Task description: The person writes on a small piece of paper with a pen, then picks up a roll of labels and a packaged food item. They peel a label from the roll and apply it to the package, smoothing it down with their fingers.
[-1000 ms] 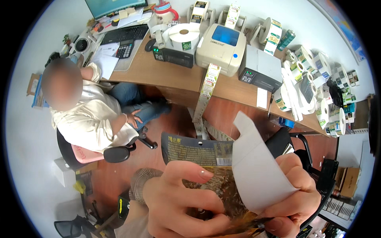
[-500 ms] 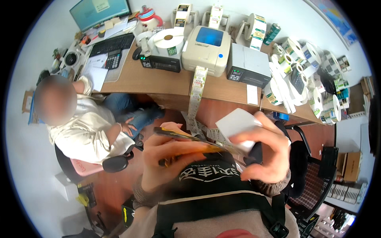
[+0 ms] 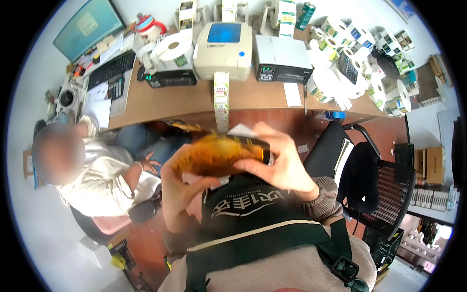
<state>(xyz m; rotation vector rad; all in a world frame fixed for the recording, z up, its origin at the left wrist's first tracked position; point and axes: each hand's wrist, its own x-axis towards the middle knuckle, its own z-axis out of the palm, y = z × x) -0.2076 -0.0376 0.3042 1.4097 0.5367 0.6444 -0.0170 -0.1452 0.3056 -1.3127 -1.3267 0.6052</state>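
In front of my chest I hold an orange and black packet (image 3: 216,155) between both hands, its print smeared by motion. My left hand (image 3: 181,187) is closed on its left end, the thumb along the lower edge. The right end is pinched by my right hand (image 3: 282,163), with the thumb on the face toward me. A corner of a white paper piece (image 3: 242,130) sticks up behind the packet, beside my right fingers. The packet hides most of that paper and some of my fingertips.
Beyond my hands stands a wooden desk (image 3: 170,106) with a beige label printer (image 3: 224,61) trailing a label strip (image 3: 221,100). Many label rolls (image 3: 374,90) crowd its right end. A seated person (image 3: 104,170) is at the left, an office chair (image 3: 362,180) at the right.
The packet has turned from nearly edge-on to showing its orange face. My right hand, which held the white paper apart, now grips the packet with the paper behind it. The view has shifted.
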